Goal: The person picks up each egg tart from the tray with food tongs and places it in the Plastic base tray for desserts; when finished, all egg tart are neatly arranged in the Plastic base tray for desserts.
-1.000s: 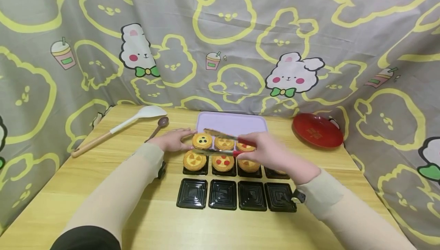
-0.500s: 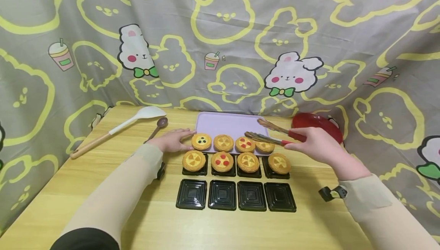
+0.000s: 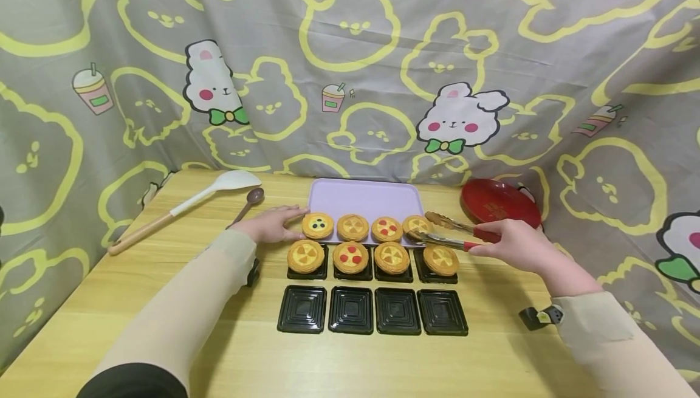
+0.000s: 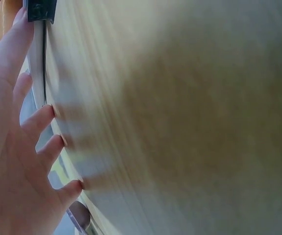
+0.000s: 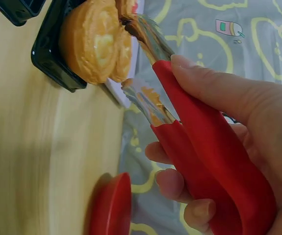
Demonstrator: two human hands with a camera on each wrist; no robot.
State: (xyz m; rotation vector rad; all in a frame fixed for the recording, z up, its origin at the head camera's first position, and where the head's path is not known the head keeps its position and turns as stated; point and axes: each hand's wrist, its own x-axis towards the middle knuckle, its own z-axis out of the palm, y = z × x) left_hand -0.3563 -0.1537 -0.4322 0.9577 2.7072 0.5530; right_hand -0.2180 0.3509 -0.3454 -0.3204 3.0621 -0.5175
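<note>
In the head view my right hand (image 3: 511, 241) holds tongs (image 3: 449, 241) with red handles and metal arms. The tong tips spread around the right side of the end tart (image 3: 417, 224) in the back row. That row sits along the near edge of the lilac tray (image 3: 365, 199). My left hand (image 3: 271, 225) lies at the tray's left end, thumb and fingers extended beside a tart with dark dots (image 3: 318, 226). In the left wrist view its fingertips (image 4: 57, 142) are at the tabletop. The right wrist view has my thumb and fingers around the red handles (image 5: 192, 105).
In front of the tray, tarts such as a red-dotted one (image 3: 350, 257) stand on black square bases. Nearer me runs a row of bare black bases (image 3: 351, 310). A white ladle (image 3: 191, 202) and brown spoon (image 3: 249, 202) lie left. A red plate (image 3: 494, 202) stands at back right.
The tongs have moved from over the middle of the back row to its right end, then lowered around the end tart. My left hand stays by the tray's left end.
</note>
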